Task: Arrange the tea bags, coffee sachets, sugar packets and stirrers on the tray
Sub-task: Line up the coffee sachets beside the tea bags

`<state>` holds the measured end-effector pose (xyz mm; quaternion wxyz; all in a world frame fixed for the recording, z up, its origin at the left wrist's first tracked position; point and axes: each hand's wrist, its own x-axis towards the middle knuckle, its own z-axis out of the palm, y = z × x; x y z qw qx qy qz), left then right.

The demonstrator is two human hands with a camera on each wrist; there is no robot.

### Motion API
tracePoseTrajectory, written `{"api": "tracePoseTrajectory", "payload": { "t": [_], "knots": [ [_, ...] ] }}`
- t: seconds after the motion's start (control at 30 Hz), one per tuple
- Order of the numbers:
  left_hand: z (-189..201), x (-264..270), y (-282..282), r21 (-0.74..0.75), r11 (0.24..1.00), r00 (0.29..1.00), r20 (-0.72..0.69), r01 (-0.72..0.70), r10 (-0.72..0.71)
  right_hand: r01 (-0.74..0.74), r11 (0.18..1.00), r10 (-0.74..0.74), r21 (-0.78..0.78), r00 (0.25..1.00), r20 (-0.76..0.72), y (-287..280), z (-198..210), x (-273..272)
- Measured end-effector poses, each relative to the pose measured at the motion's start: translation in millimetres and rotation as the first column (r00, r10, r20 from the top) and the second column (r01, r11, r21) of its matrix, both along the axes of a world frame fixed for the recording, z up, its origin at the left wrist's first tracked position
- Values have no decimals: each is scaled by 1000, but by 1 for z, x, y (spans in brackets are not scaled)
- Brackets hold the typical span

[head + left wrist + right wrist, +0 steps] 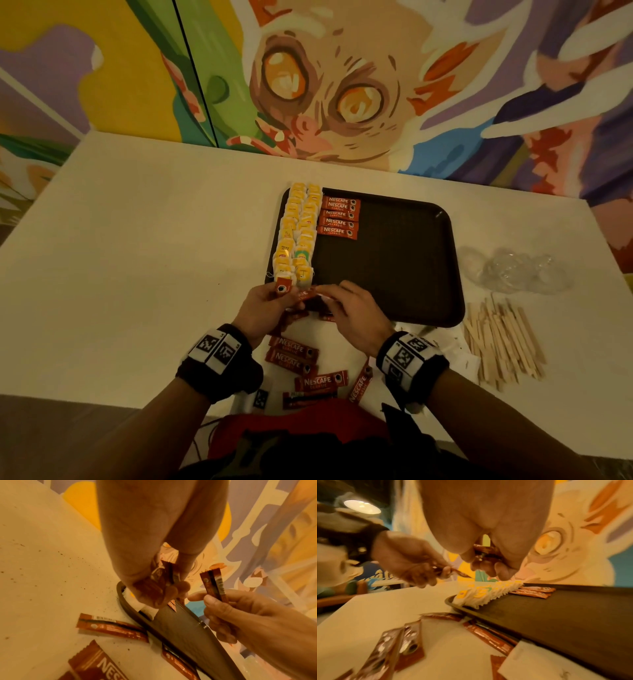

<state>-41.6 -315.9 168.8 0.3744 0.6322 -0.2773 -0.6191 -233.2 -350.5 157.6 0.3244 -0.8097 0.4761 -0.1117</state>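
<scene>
A dark brown tray point(394, 260) lies on the white table. Two columns of yellow-tagged tea bags point(298, 233) run along its left side, with a short stack of red coffee sachets point(339, 217) beside them. Both hands hover at the tray's near left corner. My left hand point(281, 294) grips a small bunch of coffee sachets point(159, 574) upright. My right hand point(329, 296) pinches another sachet point(214, 584) just right of it. Several loose sachets point(294, 353) lie on the table under my wrists.
A pile of wooden stirrers point(503, 342) lies right of the tray, with crumpled clear plastic point(513, 270) behind it. White packets point(459, 356) lie by my right wrist. The tray's right part point(565, 615) is bare. A painted wall stands behind the table.
</scene>
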Motion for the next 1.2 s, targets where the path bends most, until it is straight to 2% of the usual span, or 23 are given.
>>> {"api": "tracePoseTrajectory", "payload": {
  "t": [0.1, 0.2, 0.27, 0.37, 0.43, 0.57, 0.63, 1.03, 1.2],
  "knots": [
    [-2, 5, 0, -19, 999, 999, 3, -33, 33, 141, 982, -142, 124, 990, 3, -14, 3, -4],
    [-2, 10, -2, -32, 998, 999, -7, -47, 46, 229, 910, -254, 346, 967, 28, -33, 9, -8],
    [-1, 11, -4, -43, 998, 999, -8, -42, 42, 261, 868, -300, 423, 954, 27, -48, 8, -11],
    [0, 12, -7, -49, 998, 999, -5, -44, 44, 293, 860, -324, 418, 946, 4, -69, 4, -12],
    [1, 12, -10, -52, 998, 999, -1, -43, 43, 358, 837, -406, 415, 913, 31, -80, 0, -12],
    [0, 13, -15, -49, 999, 1000, 14, -24, 25, 544, 711, -651, 446, 749, 125, -101, -9, -12],
    [0, 13, -17, -44, 999, 1000, 20, -18, 19, 587, 657, -708, 472, 695, 121, -110, -13, -12],
    [-3, 11, -27, 1, 1000, 1000, 8, -28, 28, 664, 546, -772, 512, 635, 0, -146, -35, -2],
    [-3, 11, -30, 21, 999, 1000, 2, -29, 29, 726, 492, -793, 480, 601, -96, -155, -36, 1]
  ]
}}
